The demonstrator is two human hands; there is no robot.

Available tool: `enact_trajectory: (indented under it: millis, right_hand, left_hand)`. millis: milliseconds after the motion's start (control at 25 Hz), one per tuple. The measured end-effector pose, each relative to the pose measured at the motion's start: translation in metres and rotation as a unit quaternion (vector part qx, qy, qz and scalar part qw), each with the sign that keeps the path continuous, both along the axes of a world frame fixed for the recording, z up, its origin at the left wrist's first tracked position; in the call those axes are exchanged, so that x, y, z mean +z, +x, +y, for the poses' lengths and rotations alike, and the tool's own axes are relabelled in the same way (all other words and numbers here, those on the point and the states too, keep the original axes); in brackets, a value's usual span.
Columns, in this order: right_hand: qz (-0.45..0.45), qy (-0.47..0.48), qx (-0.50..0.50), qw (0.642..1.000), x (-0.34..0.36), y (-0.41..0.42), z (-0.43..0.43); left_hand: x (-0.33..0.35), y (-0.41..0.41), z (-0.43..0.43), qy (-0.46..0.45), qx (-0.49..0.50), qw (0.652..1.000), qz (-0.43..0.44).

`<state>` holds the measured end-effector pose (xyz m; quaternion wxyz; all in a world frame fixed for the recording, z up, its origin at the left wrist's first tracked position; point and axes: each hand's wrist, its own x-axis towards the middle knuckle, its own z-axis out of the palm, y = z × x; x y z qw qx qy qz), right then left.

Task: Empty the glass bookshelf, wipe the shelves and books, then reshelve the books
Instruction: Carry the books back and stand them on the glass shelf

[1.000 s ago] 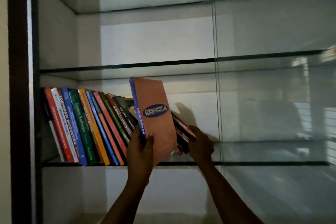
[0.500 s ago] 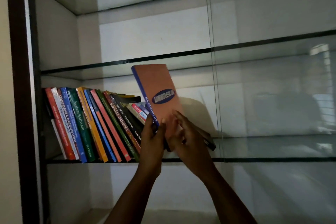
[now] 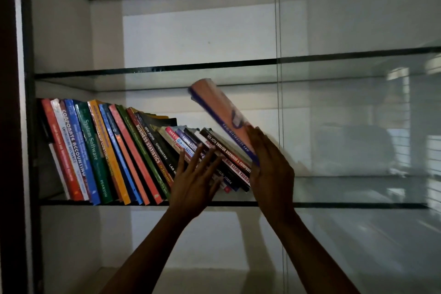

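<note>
1. Here's the tall glass bookshelf with the dark frame (image 3: 14,126) and white back wall, filling the whole view, dim light all round.
2. On the right side, a clear glass front pane (image 3: 358,126) covers that half, with pale reflections on it.
3. The middle glass shelf with the dark front edge (image 3: 334,205) carries the books; the glass shelf above it (image 3: 143,69) runs across just over their tops.
4. A row of colourful paperback books (image 3: 107,155) stands at the left end of that shelf, all tilted with their tops to the left, the rightmost ones leaning lowest.
5. The orange book with the blue spine (image 3: 219,105) sits on top of the right end of the row, tilted the same way and motion-blurred, its top corner near the shelf above.
6. Right hand (image 3: 272,172): fingers straight, laid flat against the orange book's cover at its lower end. No curl shows.
7. Left hand (image 3: 193,181): fingers straight and spread apart, fingertips touching the spines of the low-leaning books, holding nothing.
</note>
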<state>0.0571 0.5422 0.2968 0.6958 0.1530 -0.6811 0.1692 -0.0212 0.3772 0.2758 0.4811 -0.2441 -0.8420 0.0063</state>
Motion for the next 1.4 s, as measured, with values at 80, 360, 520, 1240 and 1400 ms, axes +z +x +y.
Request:
enact_trajectory:
  millis: [80,360,520,1240,1400]
  right_hand:
    - [-0.009,0.042,-0.100,0.994,-0.001,-0.018,-0.002]
    - [-0.352,-0.144,0.049,0.924,-0.010,-0.060,0.006]
    - [-0.355,-0.173,0.036,0.918,-0.003,-0.057,0.003]
    - [-0.247,0.274,-0.159,0.916,-0.110,0.031,0.043]
    - [-0.253,0.460,-0.242,0.816,-0.133,0.032,0.102]
  left_hand:
    - [-0.005,-0.007,0.000,-0.028,0.034,0.999,0.002]
    - [-0.010,-0.006,-0.002,-0.041,0.056,0.997,0.031]
    - [-0.013,-0.006,-0.001,-0.024,0.037,0.997,0.061]
    - [-0.156,0.090,0.075,0.373,-0.298,0.788,-0.389]
    - [-0.184,0.107,0.124,0.390,-0.324,0.678,-0.532]
